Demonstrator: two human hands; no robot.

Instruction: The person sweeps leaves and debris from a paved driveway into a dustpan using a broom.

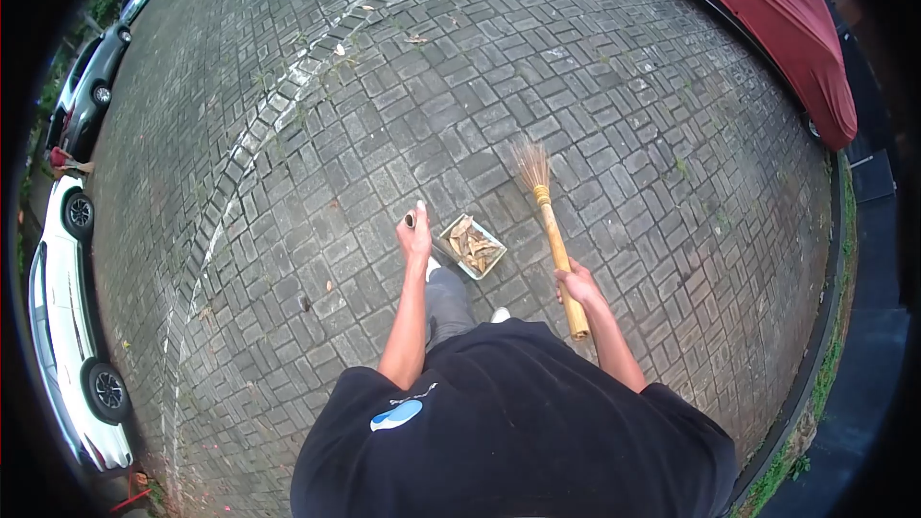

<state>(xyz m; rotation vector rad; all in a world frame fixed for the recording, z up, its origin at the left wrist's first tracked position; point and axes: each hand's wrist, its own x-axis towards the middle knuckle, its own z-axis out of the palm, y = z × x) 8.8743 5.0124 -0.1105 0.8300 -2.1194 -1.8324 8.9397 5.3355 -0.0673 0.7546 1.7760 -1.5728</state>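
My left hand [415,242] is closed around a dark, round-ended handle [410,220], its open end pointing up past my thumb. Just right of that hand is a pale, box-shaped dustpan [486,267] holding brown dry leaves [468,240]. How the handle meets the pan is hidden behind my hand. My right hand [576,285] grips the yellowish handle of a stick broom [554,230] near its lower end. The broom's bristles [531,163] point forward, away from my body, to the right of the dustpan.
Grey paving bricks [384,144] with a faded white line [240,158] cover the ground. Scattered leaves [415,38] lie ahead. Parked cars, including a white one [67,326], line the left; a red-covered car [767,19] stands front right. A curb with grass [830,364] runs along the right.
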